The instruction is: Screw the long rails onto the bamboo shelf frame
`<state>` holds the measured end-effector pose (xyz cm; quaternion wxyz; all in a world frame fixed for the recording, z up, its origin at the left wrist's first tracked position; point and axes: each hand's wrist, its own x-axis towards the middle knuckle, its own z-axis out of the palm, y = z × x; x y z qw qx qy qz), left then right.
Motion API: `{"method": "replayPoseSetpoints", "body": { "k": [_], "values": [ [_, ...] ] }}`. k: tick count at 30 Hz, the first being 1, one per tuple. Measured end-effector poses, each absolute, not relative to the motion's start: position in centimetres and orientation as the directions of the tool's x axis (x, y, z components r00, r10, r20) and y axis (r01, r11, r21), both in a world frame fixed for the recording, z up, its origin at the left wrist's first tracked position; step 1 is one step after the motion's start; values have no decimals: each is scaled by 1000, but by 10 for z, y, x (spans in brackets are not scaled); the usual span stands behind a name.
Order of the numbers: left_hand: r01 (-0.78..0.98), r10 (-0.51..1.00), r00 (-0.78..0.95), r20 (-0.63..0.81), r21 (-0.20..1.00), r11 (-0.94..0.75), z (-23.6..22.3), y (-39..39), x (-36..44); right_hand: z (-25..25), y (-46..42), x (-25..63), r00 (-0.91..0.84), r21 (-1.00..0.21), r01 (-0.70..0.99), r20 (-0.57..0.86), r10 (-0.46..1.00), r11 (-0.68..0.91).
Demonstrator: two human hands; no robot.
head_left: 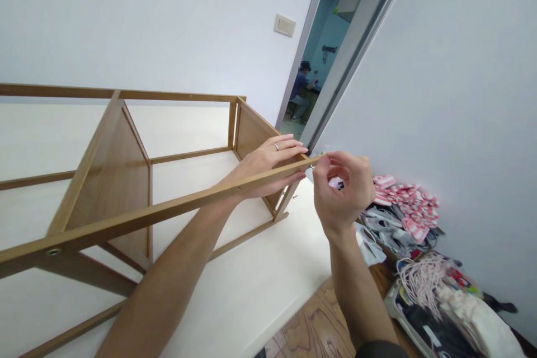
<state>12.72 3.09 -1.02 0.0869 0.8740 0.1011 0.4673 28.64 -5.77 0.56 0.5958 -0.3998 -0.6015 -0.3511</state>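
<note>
"Left forearm (176, 291) nearest the camera, reaching beneath the near rail (168, 211). Why thread it through?"

"Bracing from inside, I judge. Left hand (266, 159) comes up behind the rail, fingers stretched over the edge of the end panel (254, 123), thumb lower. That grip is spread, not clenched; it seems to steady the corner."

"And the right?"

"Right hand (350, 193) sits just past the rail's right end, fingers curled in a loop. Grip looks pinched on a small metal piece (311, 166), mostly hidden; kind not clear. Two hands meeting at one corner suggests one holds while the other handles the small part."

"Position of the wooden frame (176, 95)?"

"On the white tabletop (260, 302), running from the left to mid-scene. Middle panel (121, 184) stands crosswise between near and far rails. Handled end points right, which probably gives the right arm room outside the frame."

"Right side?"

"Striped cloths (415, 201) in a heap, pale cords (423, 277) nearer. Both apart from the frame, so out of the arms' way."
</note>
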Motion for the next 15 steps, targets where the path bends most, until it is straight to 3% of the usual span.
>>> {"method": "replayPoseSetpoints", "body": {
  "k": [15],
  "values": [
    [111,306,546,780,295,-949,-9,27,125,-3,-57,311,297,-422,818,892,341,390]
  ]
}}
